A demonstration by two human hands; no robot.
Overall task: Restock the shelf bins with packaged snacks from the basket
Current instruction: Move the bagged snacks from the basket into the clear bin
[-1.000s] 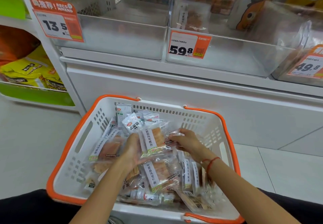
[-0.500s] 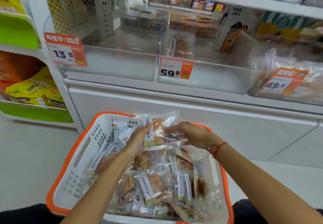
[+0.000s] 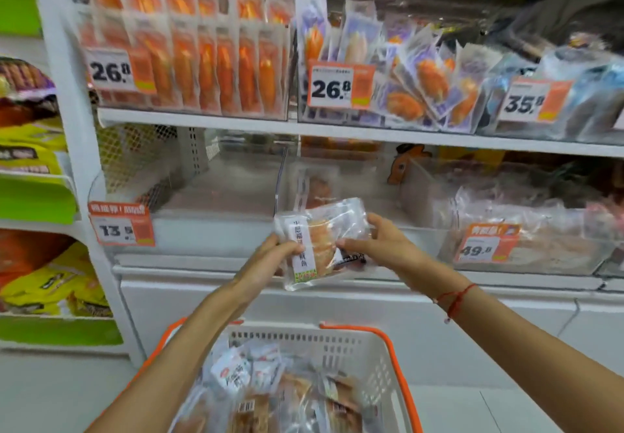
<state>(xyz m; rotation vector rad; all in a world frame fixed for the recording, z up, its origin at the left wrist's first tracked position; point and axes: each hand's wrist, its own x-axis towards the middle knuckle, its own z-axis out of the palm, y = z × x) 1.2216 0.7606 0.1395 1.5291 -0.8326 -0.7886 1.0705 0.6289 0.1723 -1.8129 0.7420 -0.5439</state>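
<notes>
A clear snack pack (image 3: 319, 240) with a white label and orange-brown contents is held up in front of the lower shelf's clear bins. My left hand (image 3: 266, 264) grips its left edge and my right hand (image 3: 381, 247) grips its right edge. The pack hangs before the middle bin (image 3: 337, 179), which holds a few similar packs at its back. The left bin (image 3: 209, 196) with the 13.5 tag looks bare. Below, the white basket with an orange rim (image 3: 395, 358) holds several more packs (image 3: 270, 392).
The upper shelf (image 3: 304, 127) carries bins packed with orange and purple pouches behind 26.8 and 35.8 tags. A fuller bin (image 3: 526, 240) with a 49.8 tag sits to the right. Green shelves with yellow bags (image 3: 44, 284) stand at the left. A white cabinet front lies under the bins.
Both hands have lifted the snack pack out of the basket and up to the level of the lower bins. The view has tilted upward, revealing the upper shelf.
</notes>
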